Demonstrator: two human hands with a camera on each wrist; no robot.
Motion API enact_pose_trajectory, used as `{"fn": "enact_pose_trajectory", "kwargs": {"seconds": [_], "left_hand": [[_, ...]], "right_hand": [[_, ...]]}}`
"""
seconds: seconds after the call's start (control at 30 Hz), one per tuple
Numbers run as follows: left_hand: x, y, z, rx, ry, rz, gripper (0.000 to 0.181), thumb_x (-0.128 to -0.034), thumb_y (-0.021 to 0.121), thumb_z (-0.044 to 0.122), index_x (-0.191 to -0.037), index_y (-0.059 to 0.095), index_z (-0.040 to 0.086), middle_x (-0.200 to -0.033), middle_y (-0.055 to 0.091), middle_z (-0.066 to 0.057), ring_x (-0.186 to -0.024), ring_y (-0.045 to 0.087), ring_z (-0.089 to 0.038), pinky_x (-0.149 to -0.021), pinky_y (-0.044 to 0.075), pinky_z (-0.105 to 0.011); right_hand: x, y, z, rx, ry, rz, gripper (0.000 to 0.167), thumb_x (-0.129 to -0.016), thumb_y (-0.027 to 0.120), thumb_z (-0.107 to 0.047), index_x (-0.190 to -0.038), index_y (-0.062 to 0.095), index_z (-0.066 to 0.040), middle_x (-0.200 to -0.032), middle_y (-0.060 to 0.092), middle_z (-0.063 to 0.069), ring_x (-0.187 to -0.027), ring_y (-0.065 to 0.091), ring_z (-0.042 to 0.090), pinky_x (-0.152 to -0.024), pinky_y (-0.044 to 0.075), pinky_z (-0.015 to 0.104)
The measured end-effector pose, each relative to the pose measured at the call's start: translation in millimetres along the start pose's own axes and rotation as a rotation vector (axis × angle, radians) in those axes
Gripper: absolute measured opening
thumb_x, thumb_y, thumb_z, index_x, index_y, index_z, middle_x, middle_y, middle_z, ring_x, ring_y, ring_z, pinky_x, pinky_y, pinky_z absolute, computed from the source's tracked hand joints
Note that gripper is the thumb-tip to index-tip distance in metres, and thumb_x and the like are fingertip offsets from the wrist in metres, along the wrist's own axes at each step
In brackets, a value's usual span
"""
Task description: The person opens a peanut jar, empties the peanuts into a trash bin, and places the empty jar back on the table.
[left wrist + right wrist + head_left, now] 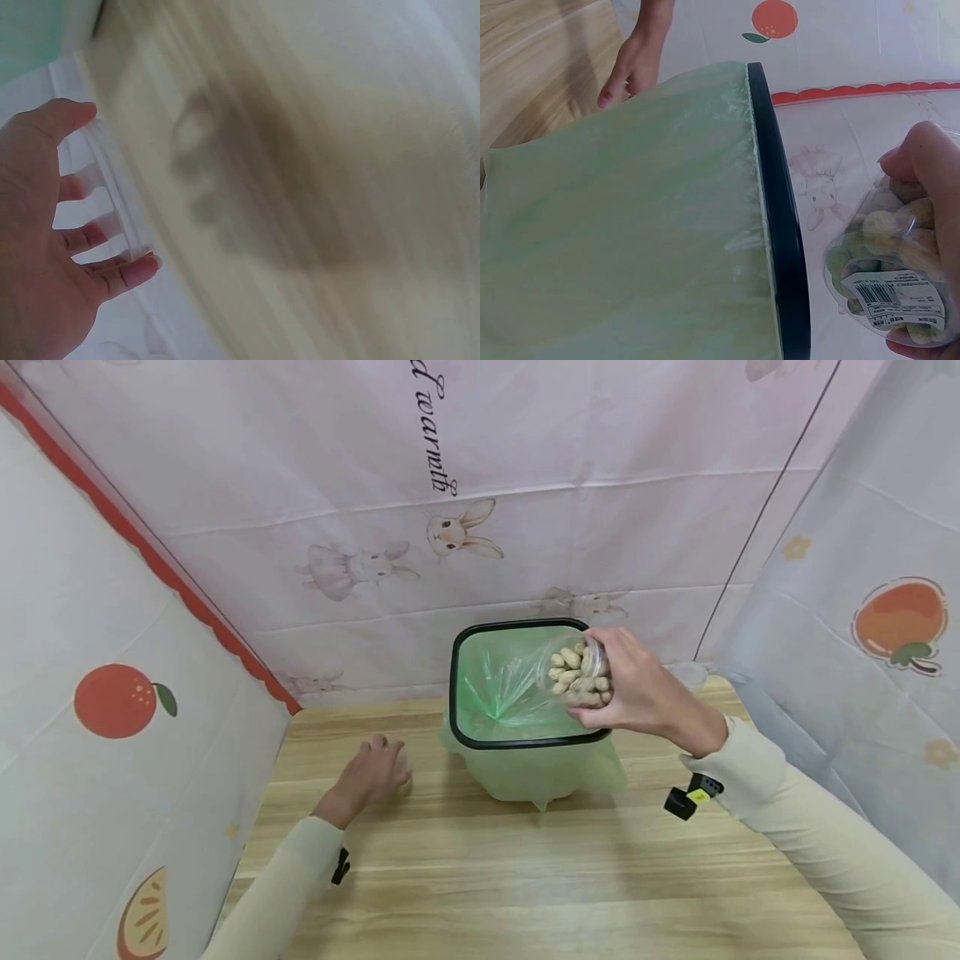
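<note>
My right hand (637, 685) grips a clear plastic jar (573, 672) of unshelled peanuts (570, 658). The jar lies tilted on its side above the right part of a bin (454, 693) with a black rim and a pale green liner bag. A barcode label (896, 296) shows on the jar in the right wrist view. Left of the bin, low over the table, my left hand (367, 781) holds a clear round plastic piece (116, 191) by its edge, fingers curled around it. Whether this piece is a lid or a shallow cup is hard to tell.
The bin stands on a wood-grain table (480, 885) near the back wall cloth (360, 643). Another clear round piece (687, 674) lies behind my right wrist. Printed cloths (90, 810) hang at both sides.
</note>
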State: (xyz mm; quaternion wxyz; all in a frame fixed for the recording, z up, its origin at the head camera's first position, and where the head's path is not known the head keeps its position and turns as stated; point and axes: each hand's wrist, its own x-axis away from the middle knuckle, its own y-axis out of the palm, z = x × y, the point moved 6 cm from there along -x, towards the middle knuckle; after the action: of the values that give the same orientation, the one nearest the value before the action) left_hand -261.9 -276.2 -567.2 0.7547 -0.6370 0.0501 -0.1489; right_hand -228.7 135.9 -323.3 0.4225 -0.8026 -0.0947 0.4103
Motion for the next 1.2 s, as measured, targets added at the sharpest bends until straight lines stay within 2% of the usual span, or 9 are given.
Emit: {"fn": "enact_pose_trajectory", "kwargs": {"seconds": [0.2,0.43,0.63,0.8,1.2], "left_hand": [[4.4,14.8,-7.5,-0.002,-0.014,-0.011,0.06,-0.1025,0.058,0.037,-0.15,0.049,0.003,-0.142,0.05,-0.031,-0.112,0.058,-0.049,-0.083,0.057,-0.057],[9.1,22.9,-9.2,-0.005,0.0,-0.009,0.058,-0.1033,0.058,0.035,-0.15,0.048,0.001,-0.136,0.052,-0.033,-0.108,0.058,-0.051,-0.078,0.058,-0.059],[13.4,25.1,-9.2,-0.036,0.007,-0.011,0.056,-0.1028,0.06,0.036,-0.147,0.05,0.001,-0.131,0.053,-0.033,-0.1,0.059,-0.05,-0.069,0.057,-0.057],[14.1,25.2,-10.0,-0.031,-0.002,-0.017,0.057,-0.1028,0.061,0.036,-0.148,0.05,0.002,-0.133,0.053,-0.033,-0.102,0.059,-0.051,-0.073,0.056,-0.059],[18.3,31.4,-13.9,-0.01,-0.013,-0.051,0.057,-0.1028,0.061,0.037,-0.146,0.05,0.002,-0.13,0.052,-0.033,-0.103,0.057,-0.05,-0.07,0.056,-0.059]], "right_hand": [[1.5,-1,3,-0.006,0.011,-0.004,0.095,-0.063,0.091,-0.034,-0.136,0.048,0.01,-0.124,0.059,0.027,-0.113,0.058,0.038,-0.089,0.056,0.054],[5.2,-3,12,-0.017,0.063,-0.04,0.096,-0.066,0.092,-0.032,-0.139,0.046,0.01,-0.128,0.057,0.026,-0.116,0.056,0.037,-0.09,0.057,0.055],[7.5,-7,17,-0.015,0.084,-0.046,0.093,-0.067,0.092,-0.03,-0.138,0.047,0.008,-0.126,0.058,0.025,-0.114,0.056,0.035,-0.086,0.057,0.054],[10.7,-12,21,0.007,0.094,-0.03,0.096,-0.065,0.092,-0.029,-0.139,0.045,0.009,-0.125,0.058,0.027,-0.112,0.058,0.037,-0.083,0.058,0.055],[18.9,-22,33,0.03,0.12,0.003,0.098,-0.062,0.092,-0.027,-0.137,0.045,0.013,-0.12,0.059,0.029,-0.107,0.057,0.039,-0.082,0.055,0.054]]}}
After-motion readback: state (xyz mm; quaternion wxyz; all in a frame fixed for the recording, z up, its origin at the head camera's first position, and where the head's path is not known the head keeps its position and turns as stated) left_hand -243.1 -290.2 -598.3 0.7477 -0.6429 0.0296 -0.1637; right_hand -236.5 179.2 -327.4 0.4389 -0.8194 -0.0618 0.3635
